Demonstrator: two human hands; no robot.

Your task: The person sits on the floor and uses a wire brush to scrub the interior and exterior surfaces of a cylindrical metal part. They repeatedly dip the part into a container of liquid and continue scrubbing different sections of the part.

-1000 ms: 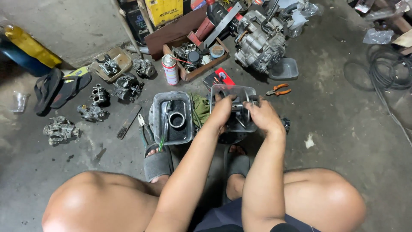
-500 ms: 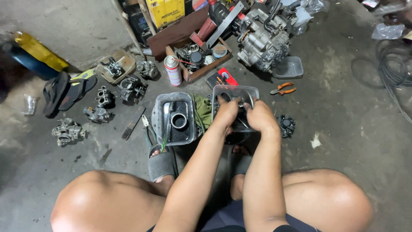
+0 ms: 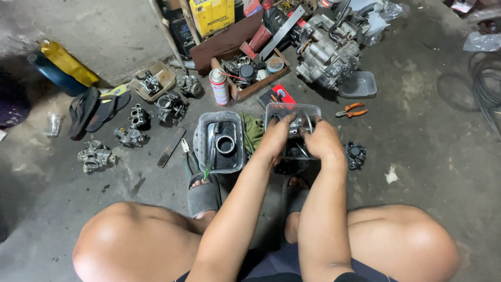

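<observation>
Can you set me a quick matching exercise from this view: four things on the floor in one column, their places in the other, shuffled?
Things:
1. spray can
2. pliers
3. sandals
4. clear plastic tray

Places:
A. right of the hands, below the grey engine block
B. far left, by the yellow bottle
C. under the left hand and right hand
D. upright, beside the wooden box of parts

Pairs: 1-D, 2-A, 3-B, 4-C

Both hands [image 3: 300, 138] grip a metal part over a clear tray [image 3: 276, 109].
</observation>
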